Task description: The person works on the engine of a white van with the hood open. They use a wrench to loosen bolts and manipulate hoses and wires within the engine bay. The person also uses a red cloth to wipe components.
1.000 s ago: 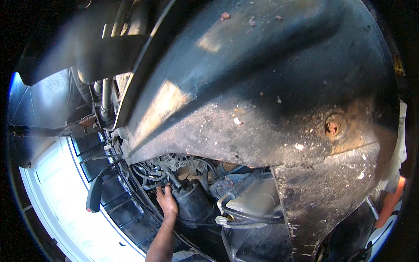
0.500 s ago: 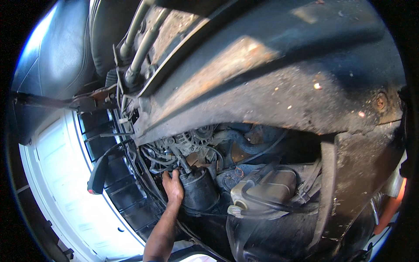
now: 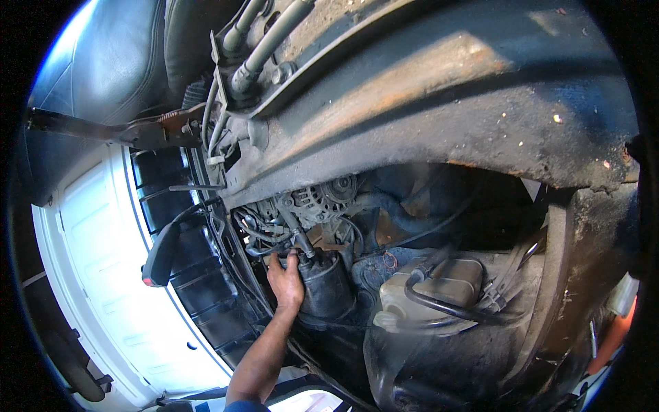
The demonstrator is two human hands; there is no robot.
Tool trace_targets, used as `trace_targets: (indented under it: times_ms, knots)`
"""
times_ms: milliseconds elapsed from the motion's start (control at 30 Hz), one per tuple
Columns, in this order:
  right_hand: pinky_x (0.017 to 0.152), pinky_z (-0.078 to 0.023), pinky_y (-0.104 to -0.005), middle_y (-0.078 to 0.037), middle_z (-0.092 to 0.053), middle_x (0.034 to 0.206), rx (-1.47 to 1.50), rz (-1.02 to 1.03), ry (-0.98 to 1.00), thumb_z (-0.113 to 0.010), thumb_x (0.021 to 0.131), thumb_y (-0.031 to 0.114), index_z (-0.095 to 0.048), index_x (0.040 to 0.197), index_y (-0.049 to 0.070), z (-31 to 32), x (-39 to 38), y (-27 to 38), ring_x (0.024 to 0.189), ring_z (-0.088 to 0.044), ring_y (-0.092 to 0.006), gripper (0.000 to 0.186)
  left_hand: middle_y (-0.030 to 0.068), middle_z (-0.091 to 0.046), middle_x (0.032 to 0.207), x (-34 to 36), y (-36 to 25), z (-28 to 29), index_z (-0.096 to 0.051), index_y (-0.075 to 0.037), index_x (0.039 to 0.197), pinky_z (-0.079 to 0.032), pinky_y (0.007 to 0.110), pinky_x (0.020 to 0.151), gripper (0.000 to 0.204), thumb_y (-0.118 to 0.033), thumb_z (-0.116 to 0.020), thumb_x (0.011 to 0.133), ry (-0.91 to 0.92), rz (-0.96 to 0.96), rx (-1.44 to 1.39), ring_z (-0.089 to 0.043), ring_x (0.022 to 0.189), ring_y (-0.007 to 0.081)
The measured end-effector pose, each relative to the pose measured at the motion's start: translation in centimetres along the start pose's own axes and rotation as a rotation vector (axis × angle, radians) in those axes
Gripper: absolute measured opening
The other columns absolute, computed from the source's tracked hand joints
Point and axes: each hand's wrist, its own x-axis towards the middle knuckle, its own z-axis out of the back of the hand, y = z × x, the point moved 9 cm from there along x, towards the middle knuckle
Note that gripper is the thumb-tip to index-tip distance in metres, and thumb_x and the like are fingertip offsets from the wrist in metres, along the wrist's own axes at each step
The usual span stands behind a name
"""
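Observation:
My left hand (image 3: pixel 285 283) reaches up from the lower edge and lies against the left side of a black cylindrical canister (image 3: pixel 328 288). Its thumb is by the canister's top, near a dark hose (image 3: pixel 299 232) that runs up from there. The fingers look bent in among the wires (image 3: pixel 264 237), and their tips are partly hidden, so what they grip cannot be made out. Just above sits an alternator (image 3: pixel 322 197) with a slotted metal housing. My right hand is outside the picture.
To the right is a cloudy plastic reservoir (image 3: pixel 449 283) with a black hose (image 3: pixel 456 312) across it. A dirty metal beam (image 3: pixel 412 147) spans above the opening. At left are a white panel (image 3: pixel 113 268), a black lever-like handle (image 3: pixel 162 257) and dark seats (image 3: pixel 113 58).
The view has shifted, so the engine parts sit farther right and the beam's left end is nearer. My left hand stays beside the canister, in much the same pose.

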Motion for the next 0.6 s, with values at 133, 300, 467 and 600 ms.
trace_targets:
  times_ms: [133,300,467,600]
  knots:
    - [0.061,-0.052,-0.0351,-0.018,-0.065,0.091,-0.019,0.05,-0.019,-0.047,0.102,0.037,-0.053,0.127,-0.014,0.2,0.0,0.1,0.071,-0.062,-0.0255,0.057,0.033,-0.061,0.116,0.8,0.1,0.1,-0.059,0.01,0.119,-0.039,0.047,0.1,0.056,-0.037,-0.057,0.089,0.001,-0.011,-0.102,-0.056,0.112,0.0462]
    - [0.049,-0.043,-0.0297,-0.012,-0.057,0.075,0.118,-0.001,0.0,-0.049,0.101,0.038,-0.048,0.127,-0.013,0.7,-0.4,-2.5,0.057,-0.051,-0.0198,0.058,0.0325,-0.058,0.129,1.3,0.1,-0.5,-0.052,0.014,0.132,-0.036,0.043,0.109,0.067,-0.039,-0.054,0.09,0.081,-0.01,-0.198,-0.053,0.125,0.042]
    - [0.096,-0.05,-0.0387,-0.018,-0.061,0.124,0.064,-0.011,0.028,-0.044,0.105,0.036,-0.049,0.136,-0.005,1.2,0.2,-5.4,0.11,-0.06,-0.0263,0.052,0.0302,-0.056,0.135,2.0,0.6,-1.0,-0.048,0.013,0.136,-0.034,0.042,0.111,0.069,-0.039,-0.053,0.092,0.096,-0.09,-0.198,-0.05,0.13,0.0415]
    - [0.104,-0.046,-0.0344,-0.017,-0.055,0.132,0.033,0.081,-0.022,-0.041,0.107,0.031,-0.047,0.139,-0.006,1.4,0.4,-4.1,0.116,-0.056,-0.0232,0.049,0.0315,-0.051,0.139,3.0,1.2,-1.3,-0.048,0.012,0.137,-0.033,0.045,0.112,0.072,-0.046,-0.048,0.095,0.043,-0.215,-0.066,-0.047,0.132,0.0437]
